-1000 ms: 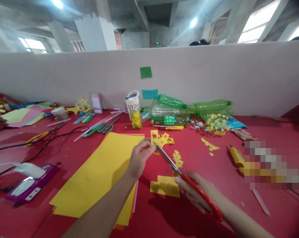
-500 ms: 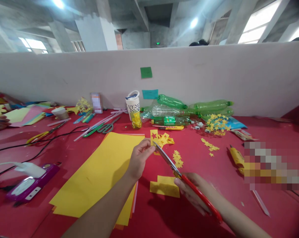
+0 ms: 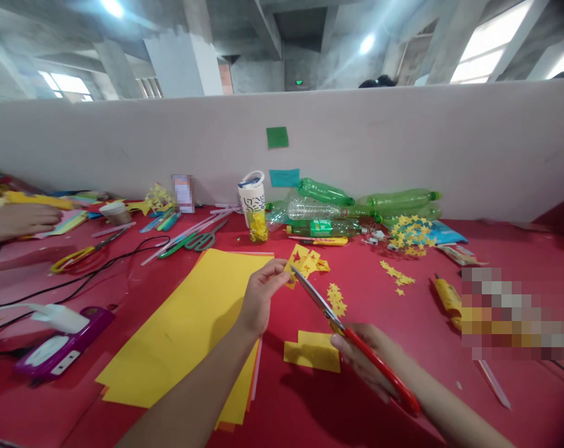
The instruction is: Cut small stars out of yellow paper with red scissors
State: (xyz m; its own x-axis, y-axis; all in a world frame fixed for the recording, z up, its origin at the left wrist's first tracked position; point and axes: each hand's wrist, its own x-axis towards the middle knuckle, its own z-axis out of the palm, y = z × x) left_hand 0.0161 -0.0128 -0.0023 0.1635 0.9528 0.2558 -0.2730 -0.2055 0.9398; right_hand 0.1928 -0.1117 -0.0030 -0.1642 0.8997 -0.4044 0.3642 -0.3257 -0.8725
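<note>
Fingers (image 3: 276, 271) pinching yellow paper (image 3: 295, 264), apparently.

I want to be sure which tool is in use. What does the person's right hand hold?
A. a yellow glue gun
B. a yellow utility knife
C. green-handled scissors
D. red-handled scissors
D: the right hand grips the red-handled scissors, blades at the yellow paper piece held by the left hand.

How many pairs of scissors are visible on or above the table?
3: red-handled scissors in the right hand; green-handled scissors near the patterned cup; yellow-handled scissors at left. Others may be hidden under papers.
</note>
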